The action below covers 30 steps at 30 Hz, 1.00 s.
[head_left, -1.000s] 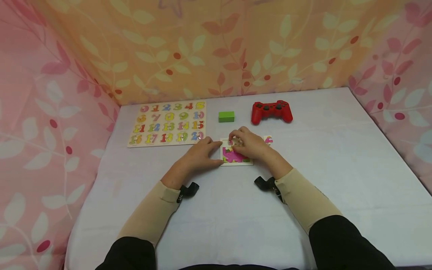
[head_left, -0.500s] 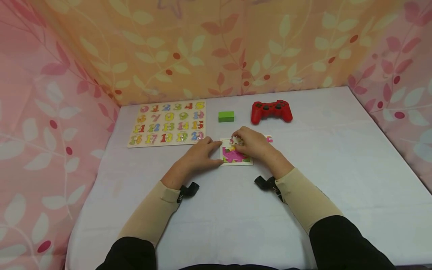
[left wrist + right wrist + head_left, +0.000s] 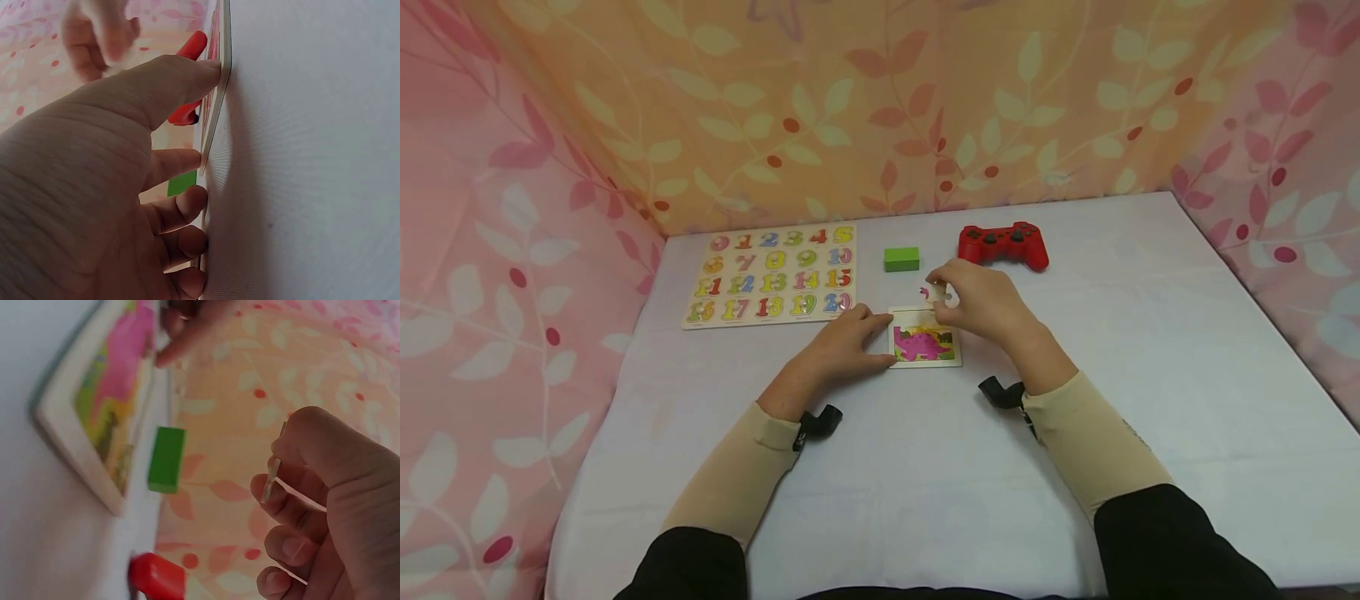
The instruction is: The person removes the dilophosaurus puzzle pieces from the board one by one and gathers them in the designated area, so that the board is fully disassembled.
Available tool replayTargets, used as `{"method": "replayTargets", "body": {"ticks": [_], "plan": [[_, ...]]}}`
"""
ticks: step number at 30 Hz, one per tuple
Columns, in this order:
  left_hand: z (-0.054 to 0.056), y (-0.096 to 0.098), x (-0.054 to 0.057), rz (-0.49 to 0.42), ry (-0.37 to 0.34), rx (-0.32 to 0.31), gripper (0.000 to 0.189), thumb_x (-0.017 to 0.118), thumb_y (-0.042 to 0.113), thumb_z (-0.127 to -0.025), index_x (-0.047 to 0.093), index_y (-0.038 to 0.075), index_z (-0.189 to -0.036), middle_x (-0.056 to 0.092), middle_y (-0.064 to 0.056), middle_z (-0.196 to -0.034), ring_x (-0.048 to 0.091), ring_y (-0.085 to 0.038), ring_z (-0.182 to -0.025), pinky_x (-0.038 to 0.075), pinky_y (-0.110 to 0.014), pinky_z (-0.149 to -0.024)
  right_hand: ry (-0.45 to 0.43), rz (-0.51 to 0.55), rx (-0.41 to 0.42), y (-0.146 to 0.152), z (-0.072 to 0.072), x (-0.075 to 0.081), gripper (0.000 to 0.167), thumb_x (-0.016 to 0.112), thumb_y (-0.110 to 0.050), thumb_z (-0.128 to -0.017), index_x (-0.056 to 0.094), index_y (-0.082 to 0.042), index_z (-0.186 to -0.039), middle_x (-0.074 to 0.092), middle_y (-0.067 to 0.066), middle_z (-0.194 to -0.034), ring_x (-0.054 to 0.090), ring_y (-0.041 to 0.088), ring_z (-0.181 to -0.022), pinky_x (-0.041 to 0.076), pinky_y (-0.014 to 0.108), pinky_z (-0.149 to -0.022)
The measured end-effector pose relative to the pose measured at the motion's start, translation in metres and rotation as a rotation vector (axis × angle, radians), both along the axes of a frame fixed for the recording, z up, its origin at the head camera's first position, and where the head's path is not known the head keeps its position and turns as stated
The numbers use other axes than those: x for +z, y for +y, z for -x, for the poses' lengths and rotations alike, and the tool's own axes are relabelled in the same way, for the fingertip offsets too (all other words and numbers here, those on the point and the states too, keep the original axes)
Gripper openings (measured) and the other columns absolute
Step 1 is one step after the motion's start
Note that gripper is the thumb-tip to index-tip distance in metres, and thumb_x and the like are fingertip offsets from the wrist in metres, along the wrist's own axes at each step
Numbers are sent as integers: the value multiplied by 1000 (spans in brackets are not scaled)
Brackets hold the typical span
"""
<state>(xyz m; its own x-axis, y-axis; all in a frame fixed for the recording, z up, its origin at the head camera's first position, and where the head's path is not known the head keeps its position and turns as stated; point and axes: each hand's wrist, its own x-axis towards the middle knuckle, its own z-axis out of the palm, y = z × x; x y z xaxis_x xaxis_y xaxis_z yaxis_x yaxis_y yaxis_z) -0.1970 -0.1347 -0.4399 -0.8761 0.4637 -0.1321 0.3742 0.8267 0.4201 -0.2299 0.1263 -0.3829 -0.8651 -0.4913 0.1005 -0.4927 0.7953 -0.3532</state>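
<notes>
A small jigsaw puzzle board [image 3: 922, 363] with a pink dinosaur picture lies at the middle of the table. My left hand [image 3: 846, 343] rests at its left side, thumb and index finger straight and spread along that edge. In the left wrist view, the thumb [image 3: 181, 81] presses on the board's edge. Just beyond the board's top edge, my right hand [image 3: 985, 304] pinches a puzzle piece [image 3: 937, 293] between thumb and fingers. Seen edge-on in the right wrist view, the thin piece [image 3: 271, 478] is held off the table.
A number puzzle board [image 3: 775, 275] lies at the back left. Behind the small board are a green block [image 3: 901, 259] and, to its right, a red game controller [image 3: 1003, 244] close to my right hand. Patterned curtains [image 3: 880, 108] stand round the white-covered table.
My right hand has lifted the puzzle piece from the top of the board and moved back and rightward, now covering the loose piece seen beside the board earlier. The left hand stays put.
</notes>
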Motion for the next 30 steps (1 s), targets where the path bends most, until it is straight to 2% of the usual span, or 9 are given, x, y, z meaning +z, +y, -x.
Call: {"method": "replayTargets", "body": {"ticks": [6,9,12,16,20,25,30], "plan": [[-1,-1,-1,-12,5,2,79,75,54,-89,48,22,-155,50,2,-120,47,-15,-100,45,-33,-83,158,50,-10,20,-4,20,38,68,-23,-90,74,-13,-126,65,4,-118,64,21,-94,54,39,-74],[-1,-1,-1,-14,11,3,79,75,54,-88,48,22,-155,50,2,-119,47,-15,-101,45,-33,-84,207,84,-4,31,-6,27,35,68,-20,-90,75,-12,-124,66,3,-115,64,20,-88,52,38,-70],[-1,-1,-2,-15,14,2,79,75,54,-88,48,22,-155,50,3,-119,47,-15,-100,45,-33,-84,237,111,3,42,-6,32,33,70,-18,-90,76,-10,-121,67,4,-112,64,19,-88,52,40,-73],[-1,-1,-2,-18,14,-1,79,75,54,-88,48,22,-155,50,2,-118,47,-15,-99,45,-33,-83,229,128,-12,56,-4,38,30,71,-16,-89,75,-7,-117,67,7,-112,63,23,-97,52,46,-83],[-1,-2,-3,-18,16,-3,79,75,55,-88,48,22,-155,50,2,-119,47,-15,-99,45,-33,-83,213,133,-36,69,-1,41,29,70,-13,-89,75,-5,-116,67,9,-109,61,26,-96,49,47,-86],[-1,-2,-4,-18,15,-8,79,74,55,-89,47,22,-155,50,1,-120,48,-16,-100,45,-33,-84,156,109,-84,85,2,40,33,68,-14,-90,74,-4,-121,67,13,-118,61,32,-108,47,52,-95],[1,-3,-4,-15,17,-11,79,73,56,-89,47,22,-155,50,1,-121,48,-16,-100,45,-33,-84,69,99,-104,99,3,38,33,67,-15,-92,74,-4,-122,66,13,-117,60,33,-106,45,52,-93]]}}
